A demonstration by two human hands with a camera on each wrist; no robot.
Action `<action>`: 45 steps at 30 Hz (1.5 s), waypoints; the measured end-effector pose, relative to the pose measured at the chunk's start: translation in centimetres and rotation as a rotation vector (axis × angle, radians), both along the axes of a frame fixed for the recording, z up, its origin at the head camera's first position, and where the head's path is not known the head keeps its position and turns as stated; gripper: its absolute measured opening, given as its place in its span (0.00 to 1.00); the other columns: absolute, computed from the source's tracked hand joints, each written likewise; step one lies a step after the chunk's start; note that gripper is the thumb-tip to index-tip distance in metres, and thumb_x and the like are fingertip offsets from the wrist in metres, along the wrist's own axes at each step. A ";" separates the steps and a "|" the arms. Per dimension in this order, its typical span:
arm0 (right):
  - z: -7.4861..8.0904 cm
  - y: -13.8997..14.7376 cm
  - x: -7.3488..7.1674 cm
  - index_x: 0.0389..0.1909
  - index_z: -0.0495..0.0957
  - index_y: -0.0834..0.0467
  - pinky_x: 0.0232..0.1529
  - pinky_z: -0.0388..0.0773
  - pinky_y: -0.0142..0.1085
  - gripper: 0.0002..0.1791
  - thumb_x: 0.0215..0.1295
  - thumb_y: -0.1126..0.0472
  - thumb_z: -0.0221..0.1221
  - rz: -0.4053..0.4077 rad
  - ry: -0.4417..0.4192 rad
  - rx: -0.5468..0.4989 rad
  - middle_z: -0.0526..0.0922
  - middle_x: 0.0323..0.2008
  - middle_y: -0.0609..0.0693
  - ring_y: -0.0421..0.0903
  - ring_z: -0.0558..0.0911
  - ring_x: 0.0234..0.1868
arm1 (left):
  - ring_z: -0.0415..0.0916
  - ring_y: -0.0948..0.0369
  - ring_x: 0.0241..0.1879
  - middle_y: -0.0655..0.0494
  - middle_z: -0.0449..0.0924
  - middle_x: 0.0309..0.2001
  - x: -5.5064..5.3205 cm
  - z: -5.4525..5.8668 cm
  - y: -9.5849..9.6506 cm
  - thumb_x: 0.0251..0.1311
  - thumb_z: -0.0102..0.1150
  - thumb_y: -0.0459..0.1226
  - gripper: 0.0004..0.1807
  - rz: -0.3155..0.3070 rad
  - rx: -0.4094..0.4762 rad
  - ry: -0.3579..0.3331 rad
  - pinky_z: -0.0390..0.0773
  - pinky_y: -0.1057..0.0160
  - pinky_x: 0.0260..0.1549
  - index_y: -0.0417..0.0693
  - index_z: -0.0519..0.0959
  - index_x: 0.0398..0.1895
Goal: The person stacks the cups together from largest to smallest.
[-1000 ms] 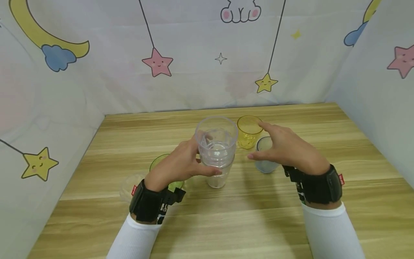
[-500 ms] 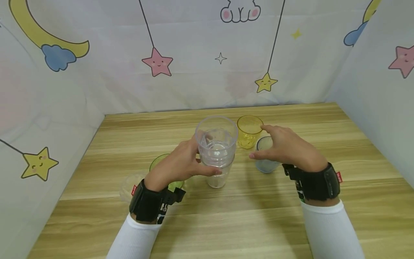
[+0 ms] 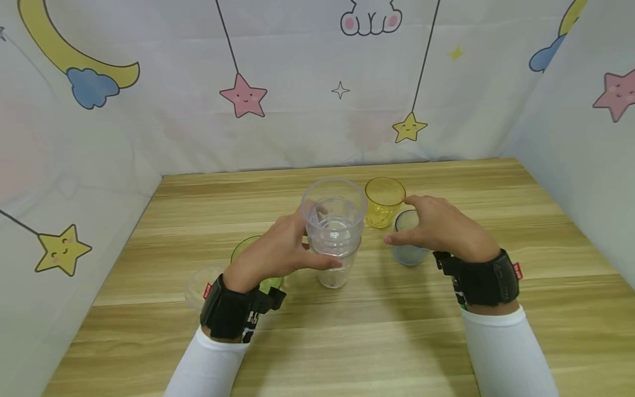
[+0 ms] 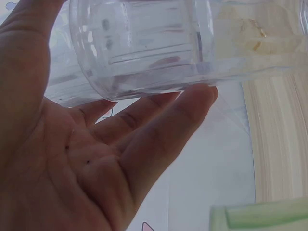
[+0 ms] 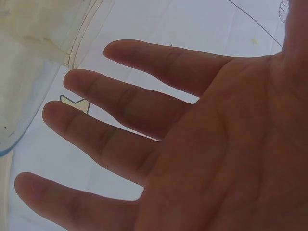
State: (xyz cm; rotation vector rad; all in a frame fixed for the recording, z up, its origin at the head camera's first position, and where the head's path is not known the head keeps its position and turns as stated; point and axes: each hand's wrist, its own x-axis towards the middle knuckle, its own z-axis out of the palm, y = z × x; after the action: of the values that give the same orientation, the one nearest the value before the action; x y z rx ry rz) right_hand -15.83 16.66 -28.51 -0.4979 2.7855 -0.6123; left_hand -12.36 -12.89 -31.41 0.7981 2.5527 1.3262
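Clear cup stack (image 3: pixel 335 237): near middle of desk (image 3: pixel 377 342). Left hand (image 3: pixel 273 249) grips it, thumb near side, fingers on far side; likely opposed like that to steady a tall nest. Can't tell if the base touches down.

From the stack: grey-blue cup (image 3: pixel 409 256) at 3 o'clock, yellow cup (image 3: pixel 380 216) at 2, green cup (image 3: pixel 272 284) at 8, partly hidden by left wrist. Right hand (image 3: pixel 445 227) by grey-blue cup, fingers spread, holding nothing; gap looks cup-sized. Contact unclear.
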 end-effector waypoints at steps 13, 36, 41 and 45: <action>-1.0 0.5 -0.8 0.68 0.65 0.73 0.62 0.69 0.60 0.52 0.57 0.37 0.69 -0.015 -0.020 0.033 0.71 0.64 0.71 0.67 0.69 0.66 | 0.76 0.65 0.54 0.65 0.77 0.56 0.1 0.1 0.2 0.48 0.81 0.48 0.49 -0.002 0.001 -0.003 0.80 0.54 0.48 0.63 0.60 0.71; -1.6 0.8 -1.3 0.66 0.68 0.73 0.56 0.74 0.59 0.46 0.58 0.42 0.69 -0.011 -0.037 0.063 0.74 0.62 0.70 0.64 0.74 0.62 | 0.76 0.63 0.53 0.62 0.77 0.55 0.1 0.2 0.1 0.48 0.81 0.48 0.50 -0.008 -0.012 0.024 0.80 0.56 0.45 0.57 0.60 0.72; -1.6 0.8 -1.3 0.65 0.70 0.73 0.56 0.74 0.59 0.45 0.58 0.43 0.69 0.002 -0.031 0.050 0.74 0.62 0.70 0.65 0.74 0.62 | 0.76 0.62 0.54 0.61 0.77 0.56 0.0 0.2 0.1 0.48 0.81 0.47 0.51 -0.013 -0.003 0.024 0.80 0.55 0.46 0.59 0.59 0.72; -1.6 0.8 -1.3 0.64 0.71 0.73 0.55 0.75 0.59 0.45 0.57 0.43 0.70 0.006 -0.021 0.038 0.75 0.61 0.70 0.65 0.75 0.61 | 0.76 0.62 0.54 0.62 0.77 0.56 0.0 0.1 0.0 0.48 0.81 0.47 0.50 -0.015 0.003 0.030 0.80 0.55 0.45 0.58 0.59 0.72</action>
State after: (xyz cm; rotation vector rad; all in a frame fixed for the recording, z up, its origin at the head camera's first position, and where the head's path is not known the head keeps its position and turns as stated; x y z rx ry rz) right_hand -17.14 17.49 -30.12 -0.4894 2.7689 -0.5591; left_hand -12.38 -12.85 -31.33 0.8421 2.5635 1.3233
